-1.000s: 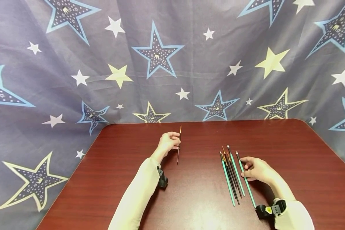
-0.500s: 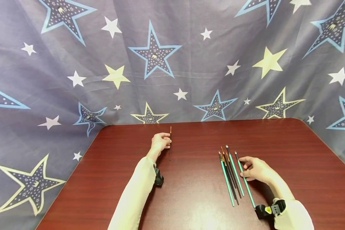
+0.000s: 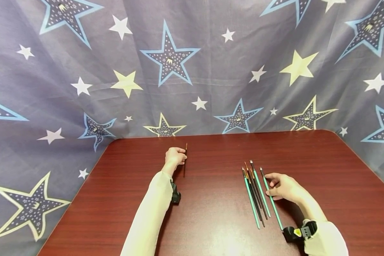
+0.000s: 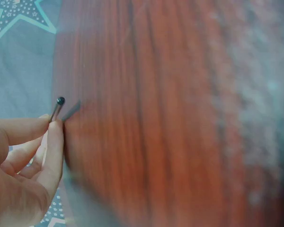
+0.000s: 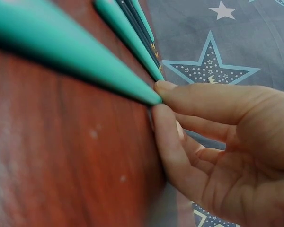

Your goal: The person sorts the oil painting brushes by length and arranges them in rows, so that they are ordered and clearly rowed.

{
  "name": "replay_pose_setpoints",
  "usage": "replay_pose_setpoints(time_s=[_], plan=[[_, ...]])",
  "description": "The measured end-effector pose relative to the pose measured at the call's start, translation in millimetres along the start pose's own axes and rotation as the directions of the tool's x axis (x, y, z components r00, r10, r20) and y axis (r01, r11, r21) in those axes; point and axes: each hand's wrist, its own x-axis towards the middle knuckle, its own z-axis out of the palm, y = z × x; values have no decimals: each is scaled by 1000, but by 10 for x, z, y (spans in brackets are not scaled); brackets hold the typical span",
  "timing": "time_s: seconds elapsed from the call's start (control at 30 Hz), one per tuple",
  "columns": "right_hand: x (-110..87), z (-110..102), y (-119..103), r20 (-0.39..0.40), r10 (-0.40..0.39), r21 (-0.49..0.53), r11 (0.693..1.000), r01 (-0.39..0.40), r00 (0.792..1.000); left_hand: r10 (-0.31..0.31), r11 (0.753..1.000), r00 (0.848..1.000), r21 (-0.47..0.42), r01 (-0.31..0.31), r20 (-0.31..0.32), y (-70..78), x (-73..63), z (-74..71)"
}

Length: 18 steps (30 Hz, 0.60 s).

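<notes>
My left hand (image 3: pixel 175 156) pinches a thin dark-handled paintbrush (image 3: pixel 185 164) between thumb and fingertips, bristles toward the far edge. Its round dark handle end (image 4: pixel 61 100) points at the camera in the left wrist view, with a shadow beside it on the wood. On the right, my right hand (image 3: pixel 283 186) pinches a teal-handled paintbrush (image 3: pixel 273 202) near its upper part. In the right wrist view this teal handle (image 5: pixel 80 52) runs from the upper left corner to the thumb and fingertip. Just left of it lies a row of several paintbrushes (image 3: pixel 255 195), some teal, some dark.
A reddish-brown wooden table (image 3: pixel 217 199) lies under both hands. Behind it hangs a grey curtain (image 3: pixel 217 71) printed with stars. Black wrist cameras sit on the left cuff (image 3: pixel 175 193) and the right cuff (image 3: pixel 302 231).
My left hand has carried the dark paintbrush leftward, away from the row. My right hand keeps its hold on the teal paintbrush; the view has shifted slightly.
</notes>
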Motion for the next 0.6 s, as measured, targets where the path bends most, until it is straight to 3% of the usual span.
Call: replay_pose_setpoints(time_s=[0.23,0.6], plan=[[-10,-5,-16,6,1,-8,1000,-1,1000,10,989,1000,148,-7,-19,53,-16,-10],[-6,-4,-19,7,5,2,1000,-5,1000,-2,985,1000,174,6,-26,54,-28,-6]])
